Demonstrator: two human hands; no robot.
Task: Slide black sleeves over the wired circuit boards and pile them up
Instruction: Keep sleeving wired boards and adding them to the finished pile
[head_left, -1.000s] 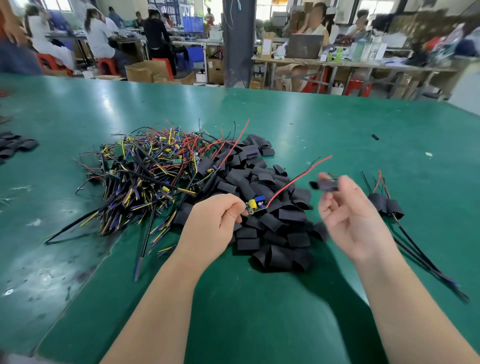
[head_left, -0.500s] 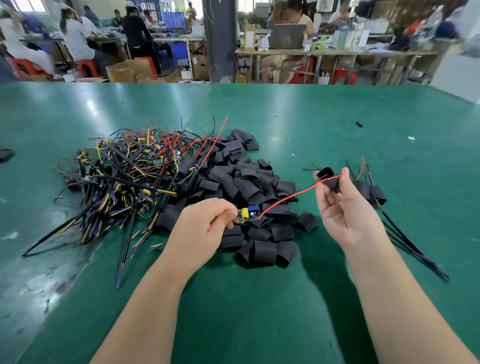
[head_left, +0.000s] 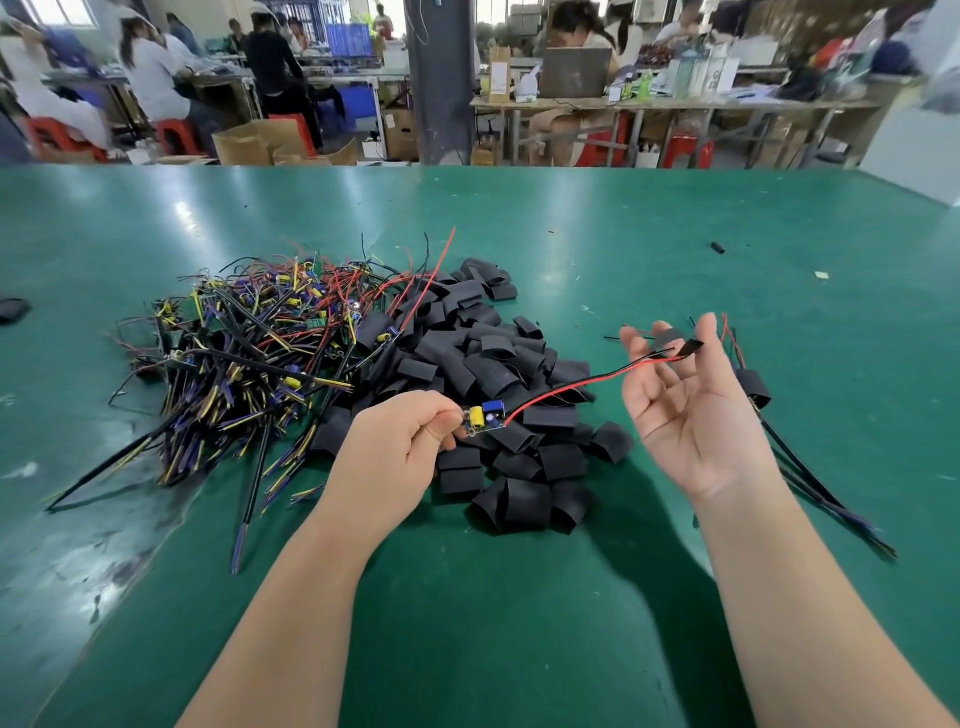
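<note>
A small circuit board (head_left: 485, 418), carrying a yellow and a blue component, is being pinched at its near end by the left hand (head_left: 395, 452) and is being held raised over the heap of loose sleeves (head_left: 498, 374). Its red and black wires (head_left: 582, 382) are being stretched across to the right hand (head_left: 691, 415), where a single black sleeve (head_left: 688, 347) is being pinched lightly at the fingertips, the palm being turned up and the other fingers being left loosely spread; how far the wire ends are inside the sleeve cannot be told.

Several risks are being judged likely from here. The sleeve is being held flattened, so its mouth may be being squeezed closed and the two wire ends may be split, one passing inside and one outside. The grip is being kept so light that the sleeve could be dropped among the loose ones below. Once the sleeve is being drawn along to the board, the tall components could be snagged on its edge, and the board, being gripped only by one end, could be twisted out of the fingers. The trailing leads of the sleeved boards (head_left: 753, 389), lying just beyond the right hand on the worktop (head_left: 519, 623), could be caught and dragged, as could those of the tangle of unsleeved boards (head_left: 260, 343).
</note>
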